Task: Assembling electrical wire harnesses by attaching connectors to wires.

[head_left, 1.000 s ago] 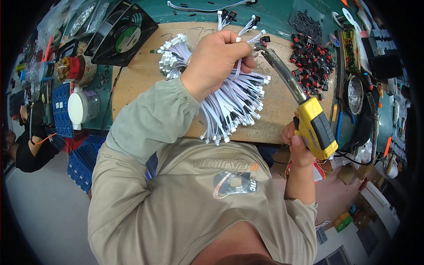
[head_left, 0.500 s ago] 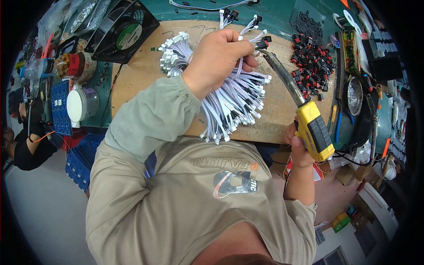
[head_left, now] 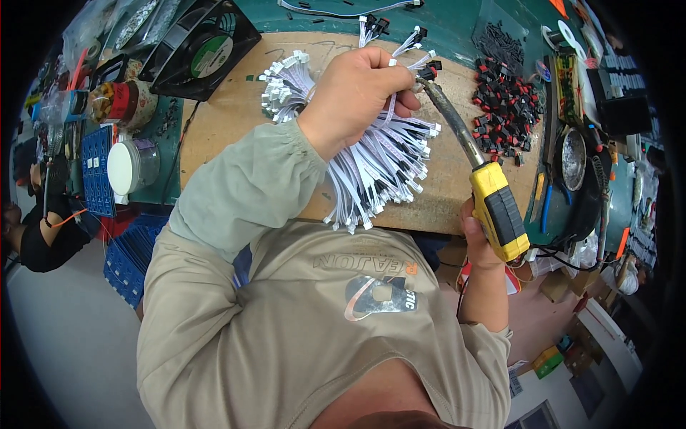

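Observation:
My left hand [head_left: 361, 96], in a grey-green sleeve cover, pinches a thin white cable [head_left: 390, 111] above the board. Its fingertips meet near the tip of a yellow and black soldering gun [head_left: 499, 211], hiding the exact joint. My right hand [head_left: 480, 239] is wrapped round the gun's handle, its long metal barrel slanting up and left to the left fingertips. Beneath my left hand spreads a thick bundle of white cables [head_left: 375, 168] with small white plugs at the ends. Several cables with black parts on them [head_left: 371, 27] lie just beyond the fingers.
A heap of black and red switches [head_left: 506, 107] lies on the right of the brown board [head_left: 450, 196]. A black fan [head_left: 204, 53], a white-lidded jar [head_left: 123, 170] and blue circuit boards [head_left: 98, 171] stand left. Pliers [head_left: 548, 204] and a metal dish [head_left: 573, 157] are at right.
The soldering gun's handle and my right hand have shifted slightly left and up. The left hand keeps its pinch near the tip, almost unmoved.

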Available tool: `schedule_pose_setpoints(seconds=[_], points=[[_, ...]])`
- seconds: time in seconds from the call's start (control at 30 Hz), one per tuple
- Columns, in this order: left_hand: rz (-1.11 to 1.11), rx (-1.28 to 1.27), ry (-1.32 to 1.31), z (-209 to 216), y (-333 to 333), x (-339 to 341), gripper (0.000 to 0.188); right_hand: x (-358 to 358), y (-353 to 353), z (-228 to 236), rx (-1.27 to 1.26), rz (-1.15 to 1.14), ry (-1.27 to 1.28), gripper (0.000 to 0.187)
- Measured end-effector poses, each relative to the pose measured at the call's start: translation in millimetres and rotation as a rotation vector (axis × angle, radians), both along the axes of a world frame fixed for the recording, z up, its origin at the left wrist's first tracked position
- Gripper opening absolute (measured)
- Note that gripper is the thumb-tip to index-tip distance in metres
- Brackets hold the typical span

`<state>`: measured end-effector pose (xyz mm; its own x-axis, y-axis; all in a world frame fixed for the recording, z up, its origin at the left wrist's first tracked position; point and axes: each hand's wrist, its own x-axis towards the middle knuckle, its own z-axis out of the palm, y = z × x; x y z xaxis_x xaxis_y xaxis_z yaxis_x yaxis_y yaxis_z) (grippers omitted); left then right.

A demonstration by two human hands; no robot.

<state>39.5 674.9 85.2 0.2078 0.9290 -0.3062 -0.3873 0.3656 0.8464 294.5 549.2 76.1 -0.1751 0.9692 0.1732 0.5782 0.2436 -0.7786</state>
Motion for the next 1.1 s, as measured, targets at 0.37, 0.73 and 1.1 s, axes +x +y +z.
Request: schedule_pose_setpoints(seconds=[0.37,0.73,1.1], points=[[-0.028,-0.009,0.021,0,-1,0,0.014,-3,2,-6,0.103,-0.009,-0.017,0.016],[0.002,0.008,-0.002,-1,-1,0,0.012,1,-7,-6,-0.042,-0.048,0.178,0.016],[-0.099,0.093,0.074,2,-8,-1,0.011,-23,24,28,-0.079,-0.112,0.824,0.06]])
